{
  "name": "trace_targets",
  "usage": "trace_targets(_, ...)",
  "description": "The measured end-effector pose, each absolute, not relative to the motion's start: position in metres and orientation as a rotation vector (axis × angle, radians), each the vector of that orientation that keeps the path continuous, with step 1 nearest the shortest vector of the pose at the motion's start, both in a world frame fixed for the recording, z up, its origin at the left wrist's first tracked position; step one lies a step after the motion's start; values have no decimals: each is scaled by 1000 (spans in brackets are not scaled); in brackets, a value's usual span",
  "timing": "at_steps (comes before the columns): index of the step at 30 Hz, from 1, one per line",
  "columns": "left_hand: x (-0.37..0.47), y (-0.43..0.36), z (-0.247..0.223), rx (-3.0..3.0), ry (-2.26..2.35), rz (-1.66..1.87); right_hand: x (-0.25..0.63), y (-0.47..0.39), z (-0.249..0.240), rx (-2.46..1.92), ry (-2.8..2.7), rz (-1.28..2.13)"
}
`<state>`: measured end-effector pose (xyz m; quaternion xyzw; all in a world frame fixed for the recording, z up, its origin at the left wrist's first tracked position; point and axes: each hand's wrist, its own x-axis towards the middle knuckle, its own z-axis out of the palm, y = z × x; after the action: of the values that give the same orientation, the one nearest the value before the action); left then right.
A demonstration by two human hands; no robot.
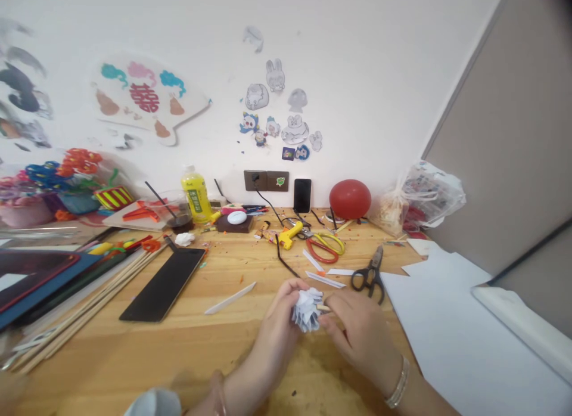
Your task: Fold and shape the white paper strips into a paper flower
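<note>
A wooden table (pixel 179 356) spans the frame, white sheets (pixel 469 338) covering its lower right. At lower center, a person's right hand (pixel 357 320) and left hand (pixel 283 303) meet near black scissors (pixel 370 277). Left fingers clasp a ruffled white paper piece (pixel 306 314); right fingertips pinch a pale stick (pixel 322 308) at its side.

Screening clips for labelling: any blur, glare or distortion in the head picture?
Head view: soft overall, with fine folds in the white ruffled paper piece blurring together; head view: light is diffuse, no harsh glare on the flat black rectangular slab; head view: wide-angle stretch toward the edges, as in the large white paper sheets, and the top-right corner darkens.
</note>
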<state>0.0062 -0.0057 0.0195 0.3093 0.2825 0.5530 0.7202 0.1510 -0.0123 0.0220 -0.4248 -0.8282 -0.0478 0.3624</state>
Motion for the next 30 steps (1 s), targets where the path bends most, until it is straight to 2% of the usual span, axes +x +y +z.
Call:
trace_targets(6,6,-5,16,716,648,1212,148,-13,23,-1093,-2164,-275)
trace_targets(19,6,-6,13,771,662,1169,149,-11,24,-1109,-2212,-241)
trace_targets(25,6,-8,17,722,643,1168,151,-11,24,-1115,-2155,8)
trace_targets(30,7,-8,25,573,571,1216,155,-13,31,-1099,-1864,341)
